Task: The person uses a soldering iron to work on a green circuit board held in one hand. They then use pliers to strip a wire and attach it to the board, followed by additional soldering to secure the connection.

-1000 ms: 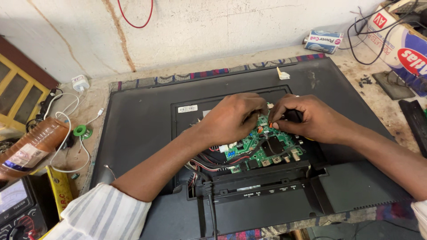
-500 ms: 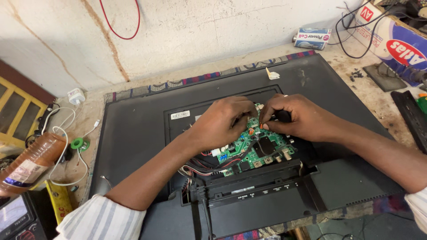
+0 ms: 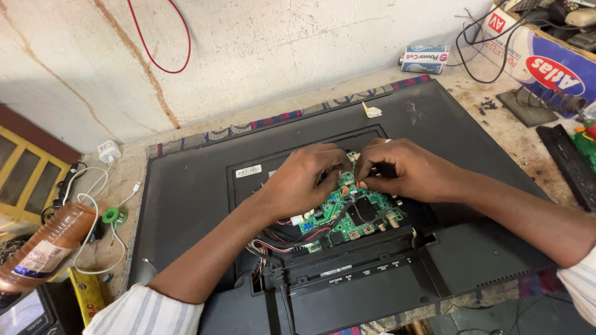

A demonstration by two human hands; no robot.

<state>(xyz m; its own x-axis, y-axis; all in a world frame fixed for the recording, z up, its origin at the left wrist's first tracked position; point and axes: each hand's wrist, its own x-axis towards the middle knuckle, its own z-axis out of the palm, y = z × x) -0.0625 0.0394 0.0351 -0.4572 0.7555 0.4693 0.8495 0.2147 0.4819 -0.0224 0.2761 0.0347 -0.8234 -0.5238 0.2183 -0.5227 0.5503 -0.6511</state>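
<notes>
A flat television (image 3: 186,186) lies face down with its back panel opened, showing a green circuit board (image 3: 357,214) and a bundle of red and black wires (image 3: 279,239). My left hand (image 3: 304,180) rests over the board's upper left part, fingers curled and pinched near a small connector. My right hand (image 3: 406,170) meets it from the right, fingertips pinched at the same spot on the board's top edge. What the fingers grip is hidden between them.
A brown plastic bottle (image 3: 43,245), a white charger with cable (image 3: 108,152), a green tape roll (image 3: 112,215) and a meter (image 3: 25,313) lie at the left. Two batteries (image 3: 425,59), a cardboard box (image 3: 540,59) and black cables (image 3: 478,43) sit at the back right.
The view has drifted so the television sits lower and more to the right in frame. Both hands stay pinched together over the board's top edge, with only small finger shifts.
</notes>
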